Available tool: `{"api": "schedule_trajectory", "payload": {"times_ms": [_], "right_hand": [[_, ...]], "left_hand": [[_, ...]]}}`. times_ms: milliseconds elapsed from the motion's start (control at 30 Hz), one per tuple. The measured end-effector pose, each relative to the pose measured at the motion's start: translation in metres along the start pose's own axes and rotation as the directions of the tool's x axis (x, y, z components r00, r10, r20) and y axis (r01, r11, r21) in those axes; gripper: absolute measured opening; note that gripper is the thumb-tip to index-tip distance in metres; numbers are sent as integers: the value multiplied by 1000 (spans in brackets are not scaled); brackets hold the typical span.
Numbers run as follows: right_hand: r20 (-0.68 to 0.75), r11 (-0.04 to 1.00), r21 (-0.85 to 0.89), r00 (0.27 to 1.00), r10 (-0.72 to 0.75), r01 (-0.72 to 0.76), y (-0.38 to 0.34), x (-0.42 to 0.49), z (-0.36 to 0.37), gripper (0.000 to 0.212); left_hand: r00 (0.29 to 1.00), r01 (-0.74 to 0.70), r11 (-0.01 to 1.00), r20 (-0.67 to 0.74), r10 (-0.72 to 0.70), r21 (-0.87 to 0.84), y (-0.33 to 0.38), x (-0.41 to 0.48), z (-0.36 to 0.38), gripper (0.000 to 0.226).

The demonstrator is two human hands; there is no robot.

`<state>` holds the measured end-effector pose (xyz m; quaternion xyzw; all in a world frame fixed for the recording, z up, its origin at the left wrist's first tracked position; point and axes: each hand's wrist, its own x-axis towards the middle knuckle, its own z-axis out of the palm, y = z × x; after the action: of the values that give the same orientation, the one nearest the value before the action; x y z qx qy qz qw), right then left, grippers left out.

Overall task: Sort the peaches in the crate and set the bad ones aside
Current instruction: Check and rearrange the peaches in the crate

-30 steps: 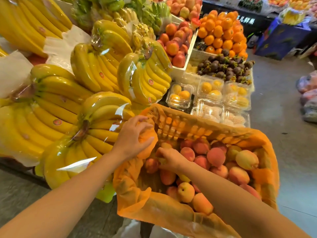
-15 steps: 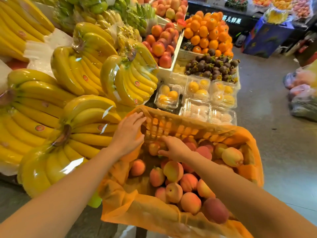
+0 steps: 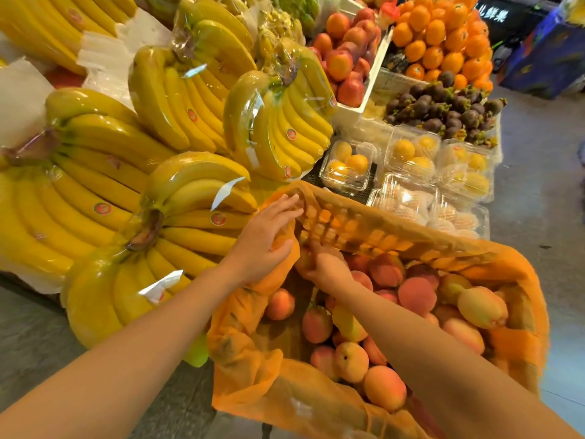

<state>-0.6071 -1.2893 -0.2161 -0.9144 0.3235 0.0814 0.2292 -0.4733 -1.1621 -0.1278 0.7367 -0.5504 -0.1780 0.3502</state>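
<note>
Both hands at the crate's (image 3: 364, 229) far left corner.

Left hand (image 3: 264, 239) laid on the orange liner (image 3: 253, 369) over the rim, fingers nearly straight, gripping nothing. Right hand (image 3: 327, 264) just beside it, lower, fingers bent down into the corner; hold on anything impossible to tell. Peaches (image 3: 418, 294) heaped inside the crate, under and right of the right forearm. Left of the left hand, wrapped bananas (image 3: 190, 223); beyond the fingertips, clear boxes (image 3: 348, 164) of fruit.

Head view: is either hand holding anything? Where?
Left hand presses the liner against the crate's far left corner, fingers straight, no grip. Right hand reaches among the peaches; fingers hidden, cannot tell.
</note>
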Motion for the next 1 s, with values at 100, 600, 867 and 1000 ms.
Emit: {"api": "schedule_trajectory", "payload": {"times_ms": [100, 600, 867, 1000], "right_hand": [[12, 999, 43, 1000, 29, -29, -4, 1, 3, 52], [400, 898, -242, 881, -254, 369, 31, -90, -78, 59], [413, 795, -421, 872, -261, 437, 24, -102, -68, 73], [404, 831, -346, 868, -287, 436, 27, -93, -74, 73]], "left_hand": [[1000, -7, 1000, 16, 7, 22, -1, 1, -1, 50], [1000, -26, 976, -9, 29, 218, 17, 6, 2, 35], [999, 44, 980, 8, -47, 194, 20, -15, -7, 48], [998, 29, 989, 52, -37, 146, 15, -25, -9, 49]]}}
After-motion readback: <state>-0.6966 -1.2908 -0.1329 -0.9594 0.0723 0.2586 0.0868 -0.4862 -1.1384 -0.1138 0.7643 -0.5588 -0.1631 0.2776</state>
